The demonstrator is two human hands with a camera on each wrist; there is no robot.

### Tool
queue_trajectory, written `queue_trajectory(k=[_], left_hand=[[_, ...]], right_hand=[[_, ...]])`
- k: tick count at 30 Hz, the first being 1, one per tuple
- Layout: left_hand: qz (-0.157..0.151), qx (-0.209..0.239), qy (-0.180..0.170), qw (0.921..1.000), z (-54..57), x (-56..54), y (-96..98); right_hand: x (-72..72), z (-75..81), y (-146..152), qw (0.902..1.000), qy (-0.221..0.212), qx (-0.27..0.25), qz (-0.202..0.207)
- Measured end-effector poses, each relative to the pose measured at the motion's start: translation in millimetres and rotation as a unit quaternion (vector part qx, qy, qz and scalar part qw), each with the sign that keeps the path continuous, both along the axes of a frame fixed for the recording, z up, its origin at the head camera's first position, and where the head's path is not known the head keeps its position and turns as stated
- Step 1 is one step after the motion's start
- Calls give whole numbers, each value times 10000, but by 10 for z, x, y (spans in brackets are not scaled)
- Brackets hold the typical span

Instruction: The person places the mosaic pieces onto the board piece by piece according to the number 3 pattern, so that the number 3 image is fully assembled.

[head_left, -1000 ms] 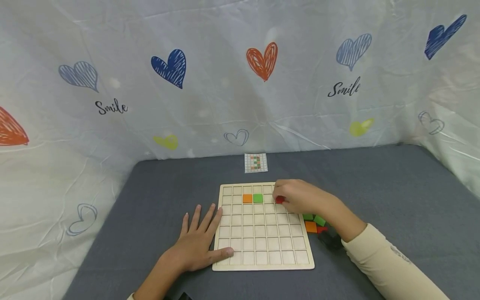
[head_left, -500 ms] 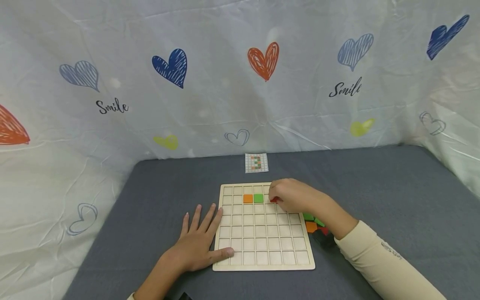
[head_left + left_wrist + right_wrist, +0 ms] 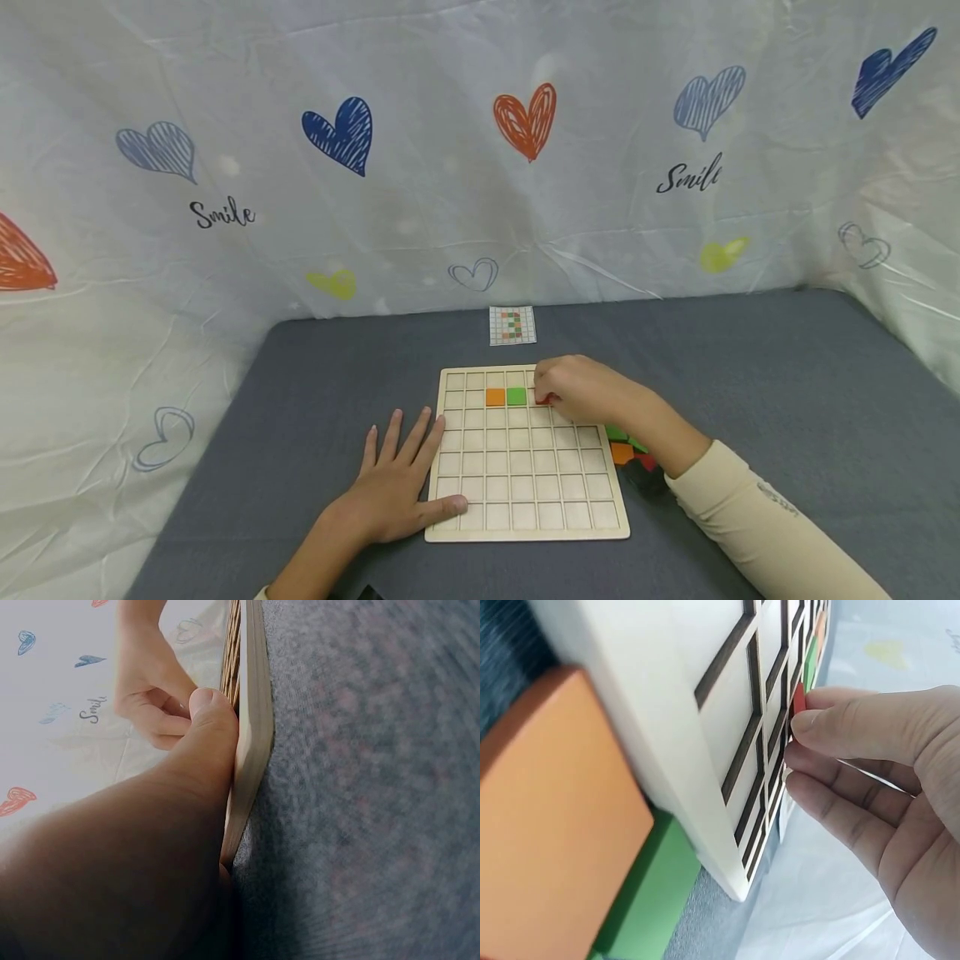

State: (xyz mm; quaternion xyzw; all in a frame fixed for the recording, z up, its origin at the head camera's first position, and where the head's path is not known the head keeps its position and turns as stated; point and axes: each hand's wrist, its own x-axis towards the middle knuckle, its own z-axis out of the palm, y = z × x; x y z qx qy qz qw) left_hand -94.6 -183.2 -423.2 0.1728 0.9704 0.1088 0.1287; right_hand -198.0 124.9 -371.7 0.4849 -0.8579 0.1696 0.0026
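Right hand (image 3: pixel 582 389) pinches red tile (image 3: pixel 799 697) | tilt unclear | board (image 3: pixel 528 536) sides run forward

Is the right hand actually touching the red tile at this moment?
Touching. The right wrist view shows the right hand pinching the red tile, its thumb directly against it.

1. Pale rectangular wooden grid board (image 3: pixel 521 461): on grey cloth-covered table (image 3: pixel 360 358).
2. Second row from board's far edge: orange square tile (image 3: pixel 495 397), green square tile (image 3: pixel 516 397) to its right, thin red tile (image 3: pixel 799 700) right of that, in right hand's (image 3: pixel 581 387) pinch.
3. Bare left hand (image 3: pixel 397 492): at board's left edge, thumb over it.
4. Loose orange, green and red tiles (image 3: pixel 622 453): just right of board.
5. White gridded card (image 3: pixel 513 326): behind board.
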Motion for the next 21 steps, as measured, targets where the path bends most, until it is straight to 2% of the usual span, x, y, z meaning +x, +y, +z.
queue_trajectory(k=[14,21], left_hand=[[22,7,25,10000,-3,5,7],[44,17,22,10000,-9,3,5]], right_hand=[[1,-35,-125,9998,140,-84,-138],[64,-33,-98,9995,77,65,-297]])
